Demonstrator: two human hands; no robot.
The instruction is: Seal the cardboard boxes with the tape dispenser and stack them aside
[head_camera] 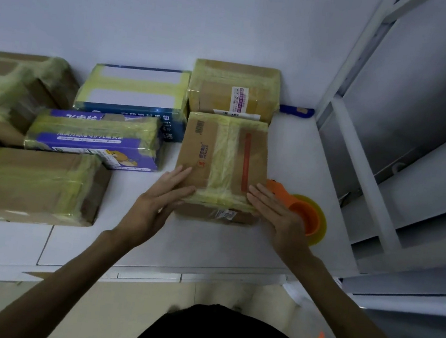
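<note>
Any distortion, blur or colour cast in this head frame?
Head view: strong wide-angle bending, the shelf rail bows; dim bluish cast; the far-left box is smeared; the centre box under the left hand and right hand is sharper.

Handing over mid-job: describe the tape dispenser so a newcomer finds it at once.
On the white table, go to the right end by the grey shelving. The left hand and right hand rest on a taped box there; the tape dispenser lies just right, partly behind the right hand. Unlike the boxes, it is orange plastic with a yellowish roll.
</note>
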